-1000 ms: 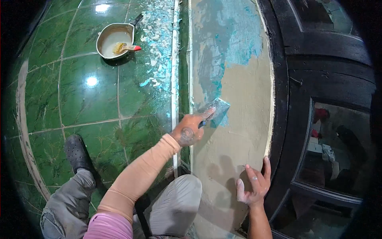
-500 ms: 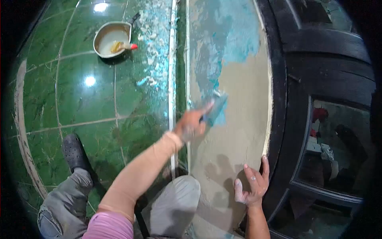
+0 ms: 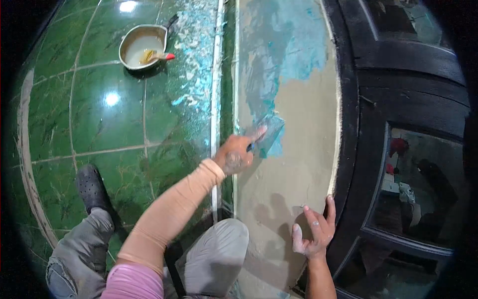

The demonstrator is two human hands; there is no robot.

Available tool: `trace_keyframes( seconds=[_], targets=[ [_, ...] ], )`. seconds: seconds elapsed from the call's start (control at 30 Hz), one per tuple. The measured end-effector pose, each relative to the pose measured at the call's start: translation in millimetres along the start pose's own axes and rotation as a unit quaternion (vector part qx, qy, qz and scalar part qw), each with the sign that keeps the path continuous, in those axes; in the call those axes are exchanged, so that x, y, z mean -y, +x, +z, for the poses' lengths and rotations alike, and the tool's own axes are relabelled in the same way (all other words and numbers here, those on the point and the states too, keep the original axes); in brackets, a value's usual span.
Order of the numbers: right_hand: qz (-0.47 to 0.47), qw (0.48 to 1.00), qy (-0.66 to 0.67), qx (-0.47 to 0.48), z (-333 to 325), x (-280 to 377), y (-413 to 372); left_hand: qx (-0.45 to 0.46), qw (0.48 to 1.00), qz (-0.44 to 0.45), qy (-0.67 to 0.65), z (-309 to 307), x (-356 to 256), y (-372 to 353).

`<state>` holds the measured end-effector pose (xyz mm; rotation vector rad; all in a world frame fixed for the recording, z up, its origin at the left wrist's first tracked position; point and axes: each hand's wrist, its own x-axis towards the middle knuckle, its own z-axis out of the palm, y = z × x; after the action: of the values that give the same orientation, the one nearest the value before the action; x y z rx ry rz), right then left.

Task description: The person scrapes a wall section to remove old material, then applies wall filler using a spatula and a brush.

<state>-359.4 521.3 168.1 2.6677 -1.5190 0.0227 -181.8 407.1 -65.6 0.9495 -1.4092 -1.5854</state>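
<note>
Flat metal scraper blade (image 3: 270, 132) is pressed against the beige plastered wall (image 3: 303, 149), right at the lower edge of the turquoise paint patch (image 3: 298, 50). Your left hand (image 3: 236, 155) is wrapped tight round its handle, forefinger stretched along it. Your right hand (image 3: 313, 231) lies spread flat on the wall, holding nothing, beside the black door frame (image 3: 358, 124). On the green tiled floor (image 3: 109, 134), well apart, sits a round metal pan (image 3: 124, 50) with a red-handled brush (image 3: 157, 57) in it.
</note>
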Motion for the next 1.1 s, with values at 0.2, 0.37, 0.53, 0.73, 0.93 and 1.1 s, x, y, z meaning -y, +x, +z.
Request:
trace_keyframes(
  seconds=[0.2, 0.37, 0.53, 0.73, 0.93, 1.1],
  targets=[
    [0.006, 1.0, 0.002, 0.015, -1.1, -1.3, -2.7, -0.069, 0.997, 0.043, -0.002, 17.3, -12.2, -12.1],
    [0.0, 1.0, -0.002, 0.001, -1.1, -2.1, -4.3, -0.133, 0.983, 0.128, 0.029, 32.3, 2.7, -10.6],
    [0.005, 1.0, 0.005, 0.006, -0.4, 2.3, -4.1, -0.078, 0.996, 0.038, -0.003, 5.2, -19.8, 9.4],
    [-0.009, 1.0, -0.005, 0.001, -0.6, 0.3, 1.0, -0.149, 0.974, 0.171, 0.005, 17.3, 2.1, 8.2],
    [-0.003, 1.0, -0.015, 0.008, -4.0, 3.4, 4.4, -0.085, 0.994, 0.07, 0.018, 12.5, -11.9, -2.5],
    [0.0, 1.0, -0.007, 0.003, -8.5, 2.5, 6.5, -0.11, 0.986, 0.116, -0.037, 22.2, -2.4, 0.2]
  ],
)
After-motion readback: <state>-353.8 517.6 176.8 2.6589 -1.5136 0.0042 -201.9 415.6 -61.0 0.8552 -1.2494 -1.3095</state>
